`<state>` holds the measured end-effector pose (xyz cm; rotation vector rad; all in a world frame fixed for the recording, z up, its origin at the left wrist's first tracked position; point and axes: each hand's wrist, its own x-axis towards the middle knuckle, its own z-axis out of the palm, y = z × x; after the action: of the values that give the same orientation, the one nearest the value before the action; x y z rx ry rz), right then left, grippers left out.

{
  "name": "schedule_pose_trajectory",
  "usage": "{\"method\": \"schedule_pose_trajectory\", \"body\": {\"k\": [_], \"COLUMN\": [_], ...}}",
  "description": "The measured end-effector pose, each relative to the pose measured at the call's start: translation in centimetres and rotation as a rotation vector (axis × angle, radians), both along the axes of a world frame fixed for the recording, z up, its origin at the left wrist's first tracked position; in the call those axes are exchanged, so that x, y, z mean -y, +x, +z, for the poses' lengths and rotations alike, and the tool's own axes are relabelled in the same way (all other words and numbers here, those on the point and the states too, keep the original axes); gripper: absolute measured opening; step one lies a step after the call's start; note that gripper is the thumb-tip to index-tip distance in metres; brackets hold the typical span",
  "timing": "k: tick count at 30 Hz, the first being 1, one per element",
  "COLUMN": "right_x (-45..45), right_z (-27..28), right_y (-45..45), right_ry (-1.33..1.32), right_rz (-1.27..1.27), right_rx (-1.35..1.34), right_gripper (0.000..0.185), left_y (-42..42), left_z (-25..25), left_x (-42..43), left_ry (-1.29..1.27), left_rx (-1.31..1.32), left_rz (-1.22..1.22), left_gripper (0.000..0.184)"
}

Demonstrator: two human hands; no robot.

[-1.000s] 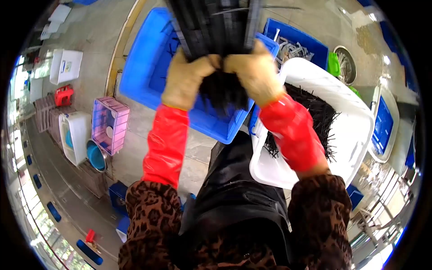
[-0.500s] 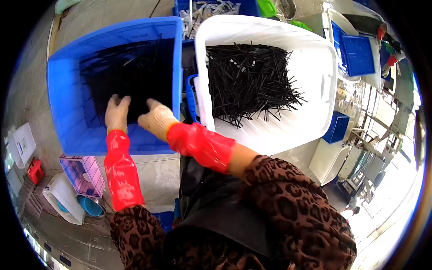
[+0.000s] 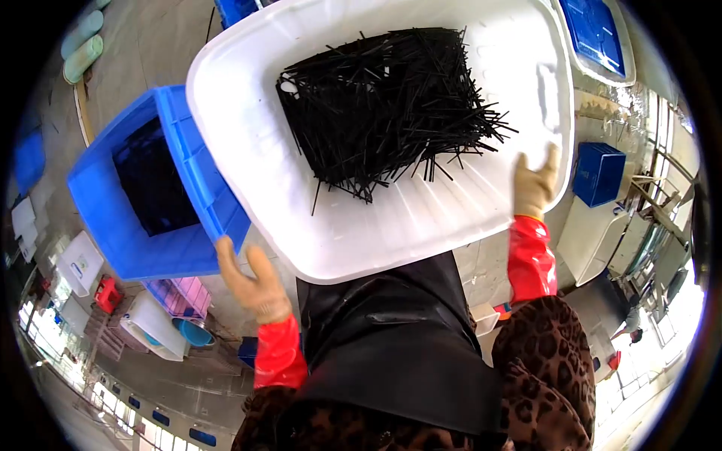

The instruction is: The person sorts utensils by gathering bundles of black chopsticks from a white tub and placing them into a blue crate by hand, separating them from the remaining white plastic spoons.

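My left hand (image 3: 252,284), in a cream glove with a red cuff, is beside the near corner of the blue tub (image 3: 180,143). Its fingers are spread, and I cannot tell whether a fingertip touches the tub. My right hand (image 3: 535,188), gloved alike, reaches over the near right rim of the white tub (image 3: 361,237), fingers apart and holding nothing. A heap of thin black sticks (image 3: 383,113) lies in the white tub, with a few small white bits among them. Dark contents (image 3: 156,180) cover the blue tub's bottom, too shadowed to make out.
To the right are a blue-lined bin (image 3: 594,34), a blue crate (image 3: 599,174) and a white container (image 3: 590,237). A pink crate (image 3: 180,297), a teal basin (image 3: 193,331) and a white box (image 3: 154,327) stand on the floor at left. Another person (image 3: 630,323) is far right.
Both hands have left the inside of the blue tub. The left is now at its near corner, the right at the white tub's right side. Both tubs appear shifted and tilted in view.
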<state>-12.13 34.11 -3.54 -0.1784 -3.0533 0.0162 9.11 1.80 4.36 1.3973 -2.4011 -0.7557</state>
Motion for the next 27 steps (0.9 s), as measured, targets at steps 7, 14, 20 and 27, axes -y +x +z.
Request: {"method": "schedule_pose_trajectory", "body": {"k": [7,14,20,27], "right_x": [-9.4,-9.6,-11.2,-3.0], "right_z": [4.3,5.7,3.9,1.2], "right_y": [-2.3,3.1,4.5,0.8], "right_ry": [-0.551,-0.665,-0.524,-0.538], "right_rz": [-0.682,-0.706,-0.795,0.056], "right_rx": [0.355,0.436,0.525,-0.012], "right_gripper": [0.049,0.037,0.043,0.044], "left_y": [-1.5,-1.3,-1.6,-4.6], "left_z": [-0.3,0.5,0.0,-0.3], "left_x": [-4.5,-1.8,-2.2,-4.0], "left_ry": [0.653,0.695,0.621,0.106], "left_rx": [0.519,0.399,0.613,0.295], "left_rz": [0.302,0.336,0.321,-0.374], "left_gripper": [0.046,0.037,0.044,0.036]}}
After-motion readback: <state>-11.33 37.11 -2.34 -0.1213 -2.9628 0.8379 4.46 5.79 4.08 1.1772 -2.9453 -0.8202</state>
